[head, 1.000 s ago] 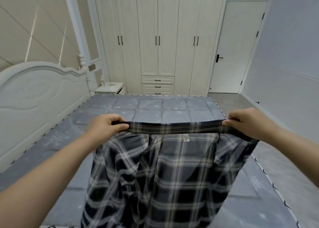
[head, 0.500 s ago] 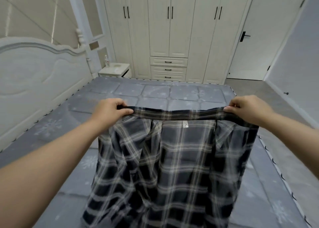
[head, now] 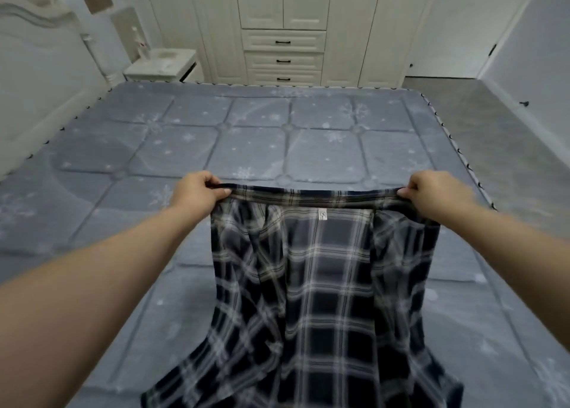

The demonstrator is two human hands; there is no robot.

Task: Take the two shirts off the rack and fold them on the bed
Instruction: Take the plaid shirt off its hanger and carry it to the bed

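A dark blue and white plaid shirt (head: 324, 284) hangs stretched between my two hands over the near half of the bed (head: 277, 148). My left hand (head: 199, 196) grips the left end of its top edge. My right hand (head: 435, 194) grips the right end. A small white label shows just below the top edge. The shirt's lower part spreads toward the bottom of the view; whether it touches the mattress I cannot tell. No rack and no second shirt are in view.
The bed has a grey-blue quilted mattress with snowflake print. A white headboard (head: 34, 68) runs along the left. A white bedside table (head: 160, 65) stands at the far left corner, a white wardrobe (head: 283, 22) behind. Grey floor (head: 493, 130) lies to the right.
The view has tilted downward and moved closer over the bed. Both hands still hold the shirt's top edge, which now sits lower over the mattress.
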